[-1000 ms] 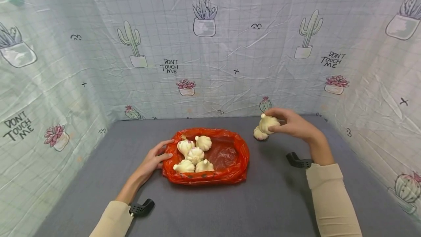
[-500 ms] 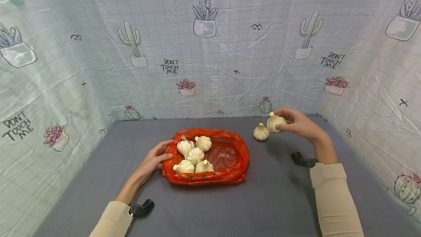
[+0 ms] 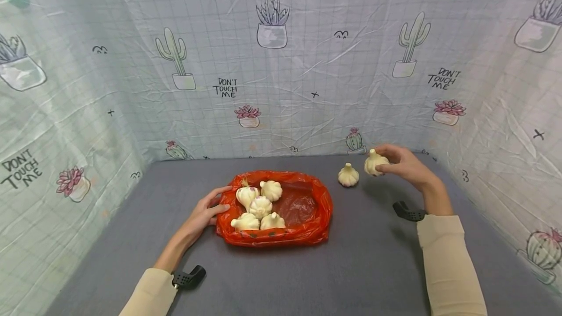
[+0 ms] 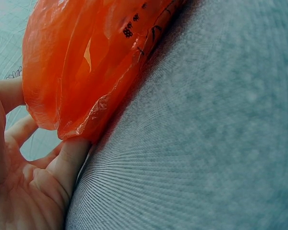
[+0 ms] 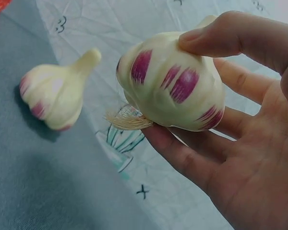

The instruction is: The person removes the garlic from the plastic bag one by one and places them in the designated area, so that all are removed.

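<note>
My right hand [image 3: 407, 166] pinches a garlic bulb [image 5: 170, 84] between thumb and fingers, above the back right of the table. In the right wrist view this bulb shows purple patches and a tuft of pale roots. A second garlic bulb [image 3: 348, 175] stands on the table just left of it, stem up. My left hand [image 3: 205, 212] rests against the left side of a red plastic bag [image 3: 324, 208], fingers spread along its rim. Inside the bag, several garlic bulbs [image 3: 261, 207] are gathered toward the left. The left wrist view shows fingers [image 4: 73, 155] touching the crumpled plastic.
A grey cloth covers the table [image 3: 281, 277]. Behind it and along both sides hangs a pale curtain [image 3: 316, 62] printed with cacti. Black wrist cameras [image 3: 190, 277] sit on both forearms, at the beige cuffs.
My right hand has moved right with its garlic bulb, away from the one standing on the table, which now shows fully. My left hand and the bag stay put.
</note>
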The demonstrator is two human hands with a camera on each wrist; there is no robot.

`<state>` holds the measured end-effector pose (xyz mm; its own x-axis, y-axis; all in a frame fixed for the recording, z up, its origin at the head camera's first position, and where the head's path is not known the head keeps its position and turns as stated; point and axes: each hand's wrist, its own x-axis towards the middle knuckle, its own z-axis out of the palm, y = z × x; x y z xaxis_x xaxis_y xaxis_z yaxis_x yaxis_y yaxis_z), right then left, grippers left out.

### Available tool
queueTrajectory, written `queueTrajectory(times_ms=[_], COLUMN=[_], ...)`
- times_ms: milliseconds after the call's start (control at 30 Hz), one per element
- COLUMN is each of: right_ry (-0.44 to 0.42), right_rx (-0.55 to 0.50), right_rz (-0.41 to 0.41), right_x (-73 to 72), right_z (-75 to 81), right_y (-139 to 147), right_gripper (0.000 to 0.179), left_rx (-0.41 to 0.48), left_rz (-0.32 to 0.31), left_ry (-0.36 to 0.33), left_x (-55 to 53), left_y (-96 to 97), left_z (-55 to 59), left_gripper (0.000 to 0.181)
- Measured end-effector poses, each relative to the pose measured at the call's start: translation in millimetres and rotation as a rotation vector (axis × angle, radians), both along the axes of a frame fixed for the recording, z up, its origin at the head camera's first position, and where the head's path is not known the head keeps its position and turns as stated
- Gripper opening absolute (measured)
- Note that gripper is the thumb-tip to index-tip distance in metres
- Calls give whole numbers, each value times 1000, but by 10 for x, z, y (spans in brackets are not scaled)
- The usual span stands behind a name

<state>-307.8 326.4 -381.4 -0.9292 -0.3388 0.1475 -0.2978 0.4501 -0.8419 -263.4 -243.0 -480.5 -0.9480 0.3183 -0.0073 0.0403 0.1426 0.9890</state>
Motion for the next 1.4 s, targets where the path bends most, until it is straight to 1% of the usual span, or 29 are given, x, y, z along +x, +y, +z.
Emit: queueTrajectory(times_ms=[133,267,400,533,733,900,1033,1233,1400], right_ry=[-13,-50,-82,-89,-107,-114,-111,-100,-108], right_rx=[-11,-17,-47,-51,-17,-15,-16,10,23], right_rz=[-27,-60,-67,-91,-151,-186,-192,-183,-195], right_x=[-39,-69,-94,-124,-171,-198,-215,-218,-240], right_z=[-77,-182,-278,-353,-415,-454,-494,-536,-563], right_y=[63,122,157,170,168,158,155,139,136], right_gripper=[47,51,53,54,57,57,57,57,59], left_rx=[4,5,3,3,5,1,-2,-2,0], left_rz=[0,2,-1,-6,-2,13,20,17,10], left_ry=[3,4,10,15,8,1,-4,-4,1], left_x=[-7,-10,-8,6,8,3,-2,1,0], left_y=[5,6,1,-3,7,11,9,11,7], left_z=[9,4,-11,-22,-18,-10,-5,5,-1], left_gripper=[59,59,59,59,59,59,59,60,59])
